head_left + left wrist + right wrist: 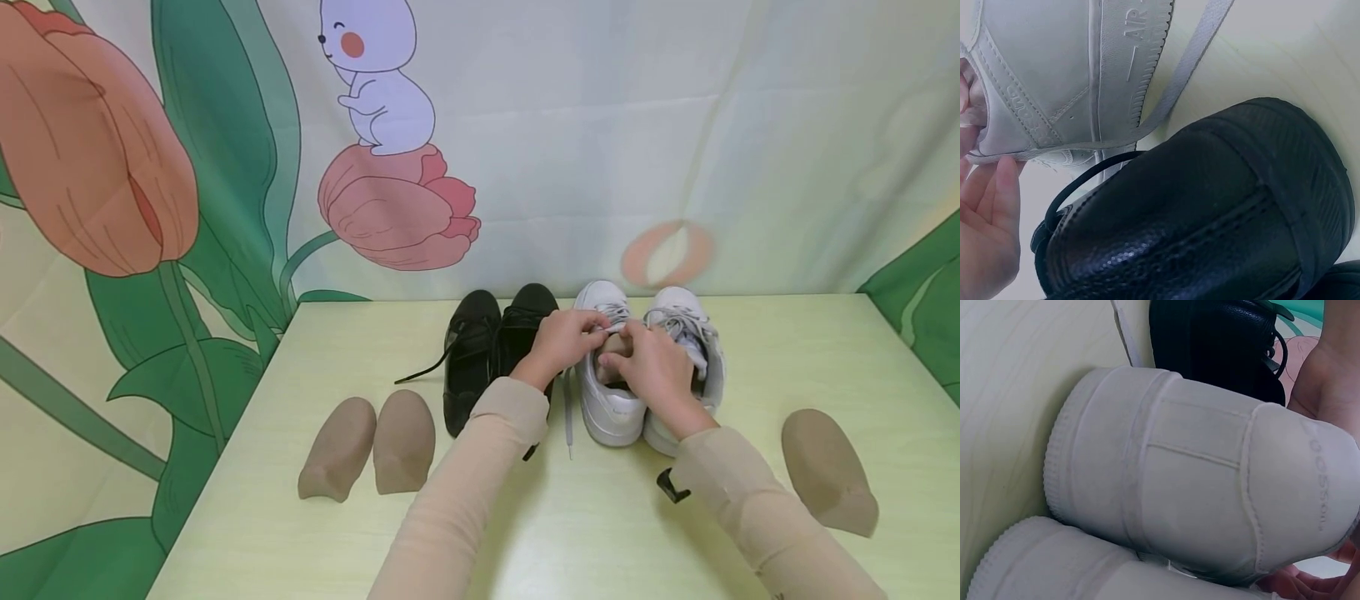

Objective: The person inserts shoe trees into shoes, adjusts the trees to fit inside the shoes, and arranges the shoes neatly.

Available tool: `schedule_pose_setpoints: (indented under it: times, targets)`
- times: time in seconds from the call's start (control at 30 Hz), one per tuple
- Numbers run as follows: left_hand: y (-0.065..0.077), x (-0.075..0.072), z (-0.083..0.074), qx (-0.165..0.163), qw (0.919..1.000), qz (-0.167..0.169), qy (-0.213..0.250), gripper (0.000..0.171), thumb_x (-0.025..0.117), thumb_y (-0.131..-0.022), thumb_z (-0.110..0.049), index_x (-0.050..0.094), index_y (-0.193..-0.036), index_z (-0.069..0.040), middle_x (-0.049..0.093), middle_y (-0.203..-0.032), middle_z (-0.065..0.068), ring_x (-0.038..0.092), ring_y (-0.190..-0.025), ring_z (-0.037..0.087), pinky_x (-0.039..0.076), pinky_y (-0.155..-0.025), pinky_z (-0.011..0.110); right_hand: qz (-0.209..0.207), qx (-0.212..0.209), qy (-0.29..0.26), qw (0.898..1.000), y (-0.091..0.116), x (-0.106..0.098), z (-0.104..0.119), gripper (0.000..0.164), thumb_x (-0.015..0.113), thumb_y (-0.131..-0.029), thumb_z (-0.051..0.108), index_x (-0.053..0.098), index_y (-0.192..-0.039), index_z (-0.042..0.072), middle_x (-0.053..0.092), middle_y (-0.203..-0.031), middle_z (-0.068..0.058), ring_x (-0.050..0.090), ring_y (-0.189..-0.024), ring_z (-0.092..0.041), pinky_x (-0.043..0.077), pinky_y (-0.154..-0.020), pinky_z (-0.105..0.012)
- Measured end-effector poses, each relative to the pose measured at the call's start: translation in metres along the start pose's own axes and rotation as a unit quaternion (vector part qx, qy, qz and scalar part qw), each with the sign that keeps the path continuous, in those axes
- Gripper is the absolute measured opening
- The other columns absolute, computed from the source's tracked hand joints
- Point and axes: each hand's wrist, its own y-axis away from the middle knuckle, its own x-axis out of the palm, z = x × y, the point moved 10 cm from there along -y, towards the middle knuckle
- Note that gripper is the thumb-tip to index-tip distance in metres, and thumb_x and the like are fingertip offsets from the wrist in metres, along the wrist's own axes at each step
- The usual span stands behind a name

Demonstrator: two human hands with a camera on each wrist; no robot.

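A pair of white sneakers stands on the table, toes toward the backdrop. The left sneaker (611,408) has a tan shoe insert (613,346) in its opening. My left hand (566,342) pinches a grey-white shoelace (1079,145) by that sneaker's tongue; the lace's free end trails down its outer side. My right hand (654,367) is over the opening, its thumb and index finger bent close to the insert and lace. Exactly what those fingertips touch, I cannot tell. The right sneaker (714,367) stands beside, partly hidden by my right hand.
Black lace-up shoes (467,367) stand left of the sneakers, one partly behind my left hand. Two tan shoe inserts (405,442) lie at the table's left, and another tan insert (828,471) at the right. A printed cloth (555,150) hangs behind the table (585,533).
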Motion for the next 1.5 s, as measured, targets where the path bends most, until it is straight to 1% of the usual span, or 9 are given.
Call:
schedule_pose_setpoints:
  times: [0.2,0.4,0.5,0.6,0.73,1.1,1.27,1.37,1.5]
  targets:
    - [0.0,-0.002,-0.001,0.001,1.0,-0.002,-0.005,0.017,0.053,-0.089,-0.031,0.065,-0.099,-0.026,0.057,-0.07,-0.007,0.049,-0.069,0.009,0.035,-0.062,0.02,-0.006,-0.009,-0.001,1.0,-0.002,-0.002,0.001,0.041,0.068,-0.075,0.039,0.056,-0.103,0.01,0.065,-0.098,-0.015,0.06,-0.082,-0.035,0.042,-0.058,-0.042]
    - [-0.001,-0.002,-0.002,0.007,0.9999,-0.004,-0.01,0.017,0.053,-0.089,-0.031,0.065,-0.099,-0.026,0.058,-0.07,-0.008,0.049,-0.068,0.009,0.035,-0.062,0.019,0.008,-0.005,0.007,1.0,-0.002,0.001,-0.001,0.045,0.066,-0.077,0.042,0.054,-0.106,0.01,0.065,-0.091,-0.015,0.06,-0.077,-0.034,0.042,-0.055,-0.039]
    - [0.0,-0.001,0.0,0.005,1.0,-0.002,-0.006,0.017,0.053,-0.089,-0.031,0.065,-0.099,-0.026,0.057,-0.069,-0.007,0.048,-0.067,0.009,0.034,-0.06,0.019,0.013,0.005,0.003,1.0,-0.002,0.001,-0.004,0.045,0.065,-0.076,0.044,0.052,-0.101,0.008,0.062,-0.081,-0.015,0.059,-0.071,-0.031,0.039,-0.051,-0.035]
    - [0.0,0.0,0.001,0.002,1.0,-0.001,0.0,0.017,0.053,-0.089,-0.031,0.065,-0.099,-0.025,0.055,-0.068,-0.007,0.047,-0.066,0.009,0.033,-0.059,0.018,0.013,0.014,-0.005,1.0,-0.003,0.0,-0.008,0.043,0.064,-0.076,0.046,0.05,-0.089,0.008,0.056,-0.069,-0.012,0.055,-0.063,-0.027,0.034,-0.048,-0.031]
    - [0.0,0.0,0.001,0.006,1.0,-0.001,0.001,0.017,0.053,-0.089,-0.031,0.065,-0.099,-0.025,0.055,-0.068,-0.007,0.047,-0.065,0.009,0.033,-0.058,0.018,0.021,0.023,-0.008,0.999,-0.005,0.001,-0.011,0.041,0.062,-0.077,0.048,0.049,-0.081,0.009,0.051,-0.063,-0.007,0.051,-0.059,-0.024,0.032,-0.048,-0.029]
    - [0.0,-0.004,0.0,0.011,0.9999,-0.007,-0.006,0.017,0.052,-0.089,-0.029,0.066,-0.099,-0.025,0.056,-0.067,-0.007,0.048,-0.066,0.01,0.034,-0.06,0.018,0.045,0.043,-0.012,0.998,-0.008,0.004,-0.01,0.042,0.063,-0.077,0.046,0.049,-0.083,0.007,0.056,-0.073,-0.012,0.054,-0.068,-0.029,0.034,-0.051,-0.031]
    - [0.001,-0.006,0.002,0.007,0.9999,-0.01,-0.006,0.017,0.053,-0.089,-0.029,0.066,-0.099,-0.025,0.058,-0.069,-0.007,0.049,-0.067,0.01,0.035,-0.062,0.02,0.042,0.031,0.019,0.998,-0.011,0.01,-0.004,0.044,0.062,-0.079,0.044,0.052,-0.091,0.003,0.061,-0.082,-0.021,0.058,-0.076,-0.038,0.041,-0.056,-0.041]
    - [0.001,-0.005,0.002,0.009,0.9999,-0.01,-0.001,0.017,0.052,-0.089,-0.03,0.065,-0.099,-0.025,0.06,-0.071,-0.007,0.049,-0.066,0.01,0.036,-0.062,0.02,0.043,0.017,0.038,0.998,-0.012,0.017,0.0,0.038,0.063,-0.078,0.036,0.055,-0.089,0.001,0.062,-0.084,-0.023,0.059,-0.077,-0.04,0.044,-0.06,-0.047]
    - [0.001,-0.005,0.0,0.014,0.9998,-0.009,0.003,0.018,0.052,-0.089,-0.031,0.065,-0.1,-0.026,0.062,-0.075,-0.007,0.05,-0.066,0.01,0.036,-0.064,0.019,0.041,0.012,0.05,0.998,-0.013,0.023,0.0,0.026,0.064,-0.073,0.027,0.059,-0.08,0.002,0.063,-0.081,-0.021,0.059,-0.073,-0.039,0.045,-0.06,-0.048]
